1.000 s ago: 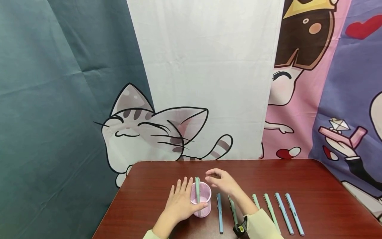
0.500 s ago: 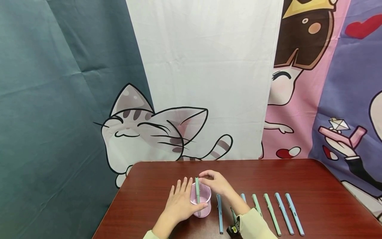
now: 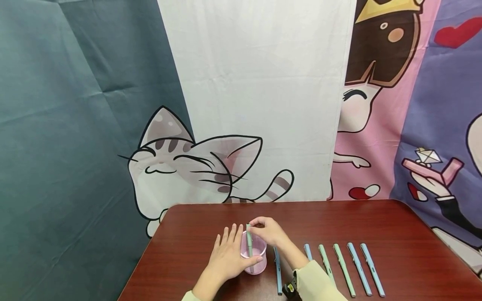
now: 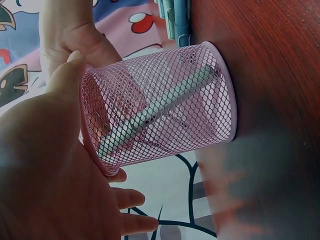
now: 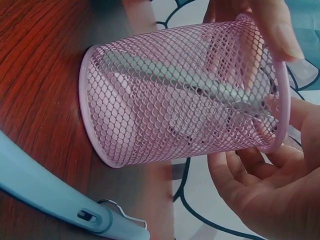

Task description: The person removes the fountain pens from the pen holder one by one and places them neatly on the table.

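Observation:
A pink mesh pen cup [image 3: 257,266] stands upright on the table, with a pale green pen [image 3: 249,243] leaning inside it, its top end above the rim. My left hand [image 3: 227,256] rests against the cup's left side, fingers straight and spread, thumb across the near rim. At the far side of the rim, my right hand [image 3: 268,231] pinches the pen's upper end between thumb and forefinger. Through the mesh in the left wrist view, the pen [image 4: 160,107] slants across the cup. In the right wrist view, the right thumb reaches inside the rim to the pen [image 5: 170,75].
A blue pen [image 3: 278,274] lies right of the cup, its clip showing in the right wrist view. Further right, several blue and green pens [image 3: 344,269] lie side by side on the brown table [image 3: 196,221]. The right forearm covers part of the row. Printed cloth [image 3: 263,83] hangs behind the table.
My right hand has moved left and slightly down to the top of the pen in the cup, and now pinches it. The left hand and the cup have stayed in place.

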`<state>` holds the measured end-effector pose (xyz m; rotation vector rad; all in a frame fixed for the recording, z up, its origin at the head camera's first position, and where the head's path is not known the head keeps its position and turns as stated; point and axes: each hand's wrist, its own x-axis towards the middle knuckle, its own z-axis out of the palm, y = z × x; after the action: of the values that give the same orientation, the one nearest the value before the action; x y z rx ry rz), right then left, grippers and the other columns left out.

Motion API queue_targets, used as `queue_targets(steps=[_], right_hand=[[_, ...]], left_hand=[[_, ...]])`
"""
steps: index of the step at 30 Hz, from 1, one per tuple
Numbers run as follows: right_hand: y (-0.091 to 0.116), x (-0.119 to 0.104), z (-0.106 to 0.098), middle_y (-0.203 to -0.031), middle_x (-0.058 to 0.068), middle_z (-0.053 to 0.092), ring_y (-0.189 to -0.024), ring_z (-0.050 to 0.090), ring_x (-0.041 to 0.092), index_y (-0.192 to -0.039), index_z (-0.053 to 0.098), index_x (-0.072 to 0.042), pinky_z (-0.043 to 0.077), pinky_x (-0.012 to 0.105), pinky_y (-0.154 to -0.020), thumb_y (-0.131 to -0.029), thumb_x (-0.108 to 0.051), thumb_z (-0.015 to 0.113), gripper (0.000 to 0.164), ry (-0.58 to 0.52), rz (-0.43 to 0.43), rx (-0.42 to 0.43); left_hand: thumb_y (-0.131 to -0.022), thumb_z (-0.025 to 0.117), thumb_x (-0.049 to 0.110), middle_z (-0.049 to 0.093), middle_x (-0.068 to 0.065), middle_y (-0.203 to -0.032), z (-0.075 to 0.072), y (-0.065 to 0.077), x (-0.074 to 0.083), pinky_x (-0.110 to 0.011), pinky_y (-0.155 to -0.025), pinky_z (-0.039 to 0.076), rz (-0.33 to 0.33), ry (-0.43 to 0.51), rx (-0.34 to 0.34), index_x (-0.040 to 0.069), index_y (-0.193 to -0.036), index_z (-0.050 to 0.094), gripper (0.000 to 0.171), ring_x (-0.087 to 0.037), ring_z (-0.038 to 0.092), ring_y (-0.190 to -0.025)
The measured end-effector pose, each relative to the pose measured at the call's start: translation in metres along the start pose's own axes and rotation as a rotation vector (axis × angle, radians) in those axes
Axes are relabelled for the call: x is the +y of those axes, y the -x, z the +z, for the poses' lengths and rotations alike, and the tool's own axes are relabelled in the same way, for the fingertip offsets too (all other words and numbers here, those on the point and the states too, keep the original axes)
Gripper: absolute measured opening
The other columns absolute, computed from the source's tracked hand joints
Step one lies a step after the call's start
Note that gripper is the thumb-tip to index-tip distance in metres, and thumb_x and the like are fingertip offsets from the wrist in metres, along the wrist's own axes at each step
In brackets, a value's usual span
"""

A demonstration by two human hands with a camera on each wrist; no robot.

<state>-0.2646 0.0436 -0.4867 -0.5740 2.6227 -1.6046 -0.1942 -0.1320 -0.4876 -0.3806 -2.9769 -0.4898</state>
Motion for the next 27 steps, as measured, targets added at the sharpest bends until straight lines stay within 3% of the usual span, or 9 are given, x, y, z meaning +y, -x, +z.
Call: queue_targets(steps=[9, 14, 18, 27], right_hand=[[0.003, -0.010, -0.013, -0.092, 0.001, 0.072, -0.088, 0.063, 0.015, -0.098, 0.074, -0.008, 0.051, 0.033, -0.080, -0.089, -0.027, 0.075, 0.022, -0.003, -0.003, 0.034], [0.007, -0.024, -0.026, -0.095, 0.009, 0.075, -0.088, 0.070, 0.020, -0.107, 0.070, 0.000, 0.058, 0.035, -0.082, -0.094, -0.023, 0.071, 0.027, -0.206, 0.026, 0.033], [0.009, -0.031, -0.036, -0.096, 0.013, 0.076, -0.082, 0.072, 0.026, -0.109, 0.066, 0.005, 0.061, 0.043, -0.080, -0.096, -0.018, 0.069, 0.027, -0.367, 0.044, 0.039], [0.014, -0.033, -0.071, -0.103, 0.014, 0.077, -0.083, 0.072, 0.019, -0.111, 0.063, 0.006, 0.059, 0.048, -0.086, -0.098, -0.022, 0.069, 0.032, -0.465, 0.039, 0.090]], left_hand=[[-0.078, 0.062, 0.081, 0.034, -0.022, -0.160, -0.002, 0.001, 0.002, -0.066, -0.117, 0.022, 0.018, 0.005, 0.019, 0.004, -0.157, 0.033, 0.114, -0.047, 0.027, -0.148], [-0.078, 0.062, 0.081, 0.033, -0.021, -0.161, -0.001, 0.000, 0.001, -0.066, -0.117, 0.021, 0.008, 0.019, 0.011, 0.005, -0.157, 0.033, 0.114, -0.047, 0.026, -0.149], [-0.077, 0.061, 0.082, 0.033, -0.021, -0.161, 0.000, 0.001, 0.000, -0.066, -0.118, 0.020, -0.003, 0.030, 0.008, 0.005, -0.158, 0.033, 0.115, -0.047, 0.025, -0.149], [-0.076, 0.063, 0.082, 0.034, -0.023, -0.160, 0.001, 0.002, 0.000, -0.067, -0.117, 0.022, 0.006, 0.043, 0.018, 0.004, -0.157, 0.034, 0.116, -0.048, 0.027, -0.148]])
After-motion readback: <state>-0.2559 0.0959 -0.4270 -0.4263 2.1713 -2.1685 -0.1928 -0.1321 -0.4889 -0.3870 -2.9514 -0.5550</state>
